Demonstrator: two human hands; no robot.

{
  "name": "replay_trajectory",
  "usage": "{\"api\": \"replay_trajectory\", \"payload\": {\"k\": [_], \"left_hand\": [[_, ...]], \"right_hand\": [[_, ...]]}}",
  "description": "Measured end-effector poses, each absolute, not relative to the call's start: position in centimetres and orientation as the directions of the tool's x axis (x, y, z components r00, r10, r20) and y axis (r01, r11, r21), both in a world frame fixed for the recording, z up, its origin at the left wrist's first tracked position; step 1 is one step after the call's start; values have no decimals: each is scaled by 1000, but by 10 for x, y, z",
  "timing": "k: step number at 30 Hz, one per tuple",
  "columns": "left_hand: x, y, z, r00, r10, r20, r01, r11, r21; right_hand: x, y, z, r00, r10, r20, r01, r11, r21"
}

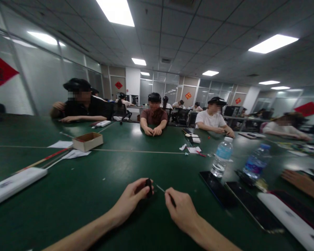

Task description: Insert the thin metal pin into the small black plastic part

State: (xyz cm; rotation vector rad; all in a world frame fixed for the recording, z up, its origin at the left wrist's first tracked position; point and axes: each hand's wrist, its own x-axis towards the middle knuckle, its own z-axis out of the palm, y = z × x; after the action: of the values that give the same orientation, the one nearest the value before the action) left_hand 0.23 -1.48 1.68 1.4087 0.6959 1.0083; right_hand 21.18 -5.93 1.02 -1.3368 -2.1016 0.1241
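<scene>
Your left hand (pixel 129 202) pinches a small black object (pixel 148 187) between thumb and fingers; its exact kind is too small to tell. Your right hand (pixel 181 212) is closed on a thin dark-handled tool (pixel 171 199), its fine metal tip (pixel 161 189) pointing at the object; cannot tell if they touch. Both hands are over the green tabletop (pixel 68 205). Right of your right hand: two smartphones (pixel 217 188) (pixel 251 205), a plastic water bottle (pixel 222 157) beyond. Ahead of your left hand: an open cardboard box (pixel 87 142). Far right: a co-worker's hand (pixel 300 184).
</scene>
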Motion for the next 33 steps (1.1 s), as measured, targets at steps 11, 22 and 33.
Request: {"api": "replay_trajectory", "payload": {"k": [11,22,33], "left_hand": [[2,-9,8,427,900,90,-280,37,959],[2,-10,9,410,905,113,-292,12,956],[1,-12,14,476,861,180,-183,-104,978]], "right_hand": [[208,-61,8,-369,838,403,836,488,-251],[209,-61,9,-343,857,384,859,452,-241],[209,-64,8,-375,843,386,886,449,-120]]}}
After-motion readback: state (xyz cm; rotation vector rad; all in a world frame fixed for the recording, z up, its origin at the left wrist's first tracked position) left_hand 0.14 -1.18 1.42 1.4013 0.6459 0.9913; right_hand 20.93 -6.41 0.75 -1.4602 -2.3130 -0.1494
